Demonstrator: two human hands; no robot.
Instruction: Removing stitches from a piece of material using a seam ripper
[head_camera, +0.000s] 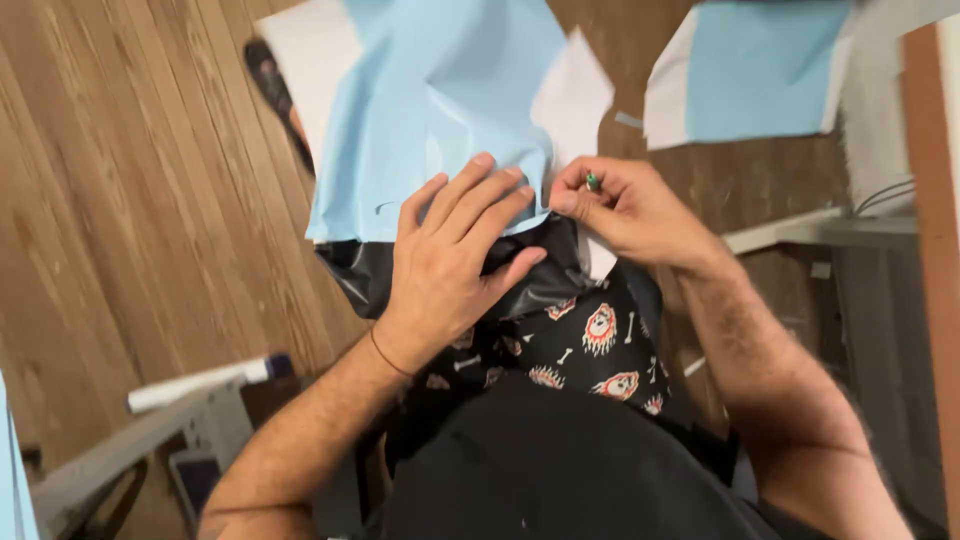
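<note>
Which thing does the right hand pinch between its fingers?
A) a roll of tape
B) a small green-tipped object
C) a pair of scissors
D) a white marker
B: the right hand pinches a small green-tipped object at the edge of the light blue sheet, while the left hand presses flat on that sheet.

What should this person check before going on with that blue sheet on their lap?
1. Left hand flat on the light blue sheet, pinning it: ok.
2. Right hand pinching the small green-tipped tool at the sheet's edge: ok.
3. Black plastic layer lying smooth under the sheet: not ok, it is crumpled.
4. What kind of tool it is, pin or pen: cannot tell, mostly hidden.
5. Second blue and white sheet on the wooden floor lying apart from the hands: ok.
</note>
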